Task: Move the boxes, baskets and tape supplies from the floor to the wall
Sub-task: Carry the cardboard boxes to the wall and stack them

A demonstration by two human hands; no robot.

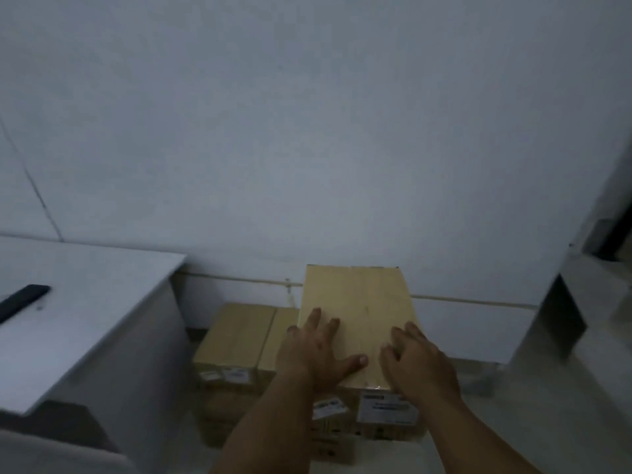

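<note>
A tall cardboard box (359, 302) with white labels on its near face stands against the white wall (307, 131), on top of another box. My left hand (314, 354) lies flat on the near left part of its top, fingers spread. My right hand (415, 364) rests on the near right part of the top with its fingers loosely bent. To the left, a lower stack of cardboard boxes (236, 333) with labels sits beside it on the floor by the wall.
A white desk (85, 302) stands at the left with a dark flat object (24, 299) on it. A grey cabinet or shelf (574, 319) stands at the right. A pale cable (472, 301) runs along the wall base.
</note>
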